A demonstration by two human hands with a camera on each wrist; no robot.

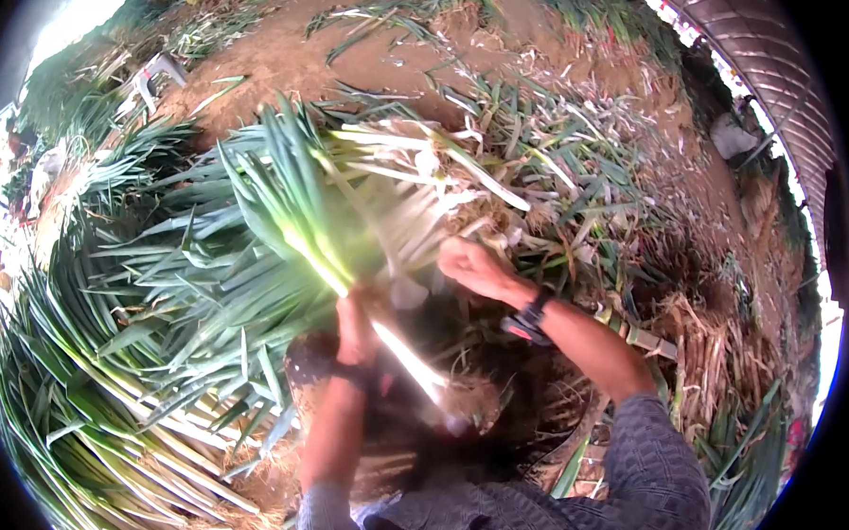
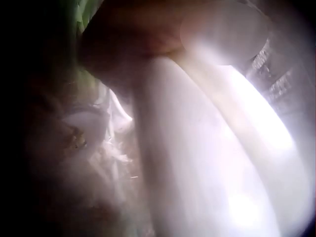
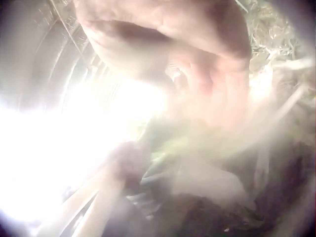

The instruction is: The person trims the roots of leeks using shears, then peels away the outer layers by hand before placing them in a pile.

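Observation:
My left hand (image 1: pixel 353 330) grips a long green onion (image 1: pixel 325 269) partway down its white shaft. The leaves fan up and forward past the hand, and the shaft slants down toward my lap. In the left wrist view the pale shaft (image 2: pixel 207 158) fills the middle below the fingers. My right hand (image 1: pixel 477 267) is to the right with bent fingers (image 3: pixel 229 98). Between the hands a blurred pale leaf (image 1: pixel 405 291) hangs, its white end near the right hand. In the right wrist view a blurred yellow-green streak crosses under those fingertips; I cannot tell whether they pinch it.
Green onions (image 1: pixel 98 374) lie heaped at the left, roots toward me. Stripped leaves and peelings (image 1: pixel 582 173) cover the ground ahead and right. Dry stalks (image 1: pixel 708 347) are piled by my right arm. A small stool (image 1: pixel 158 76) stands far left on bare soil.

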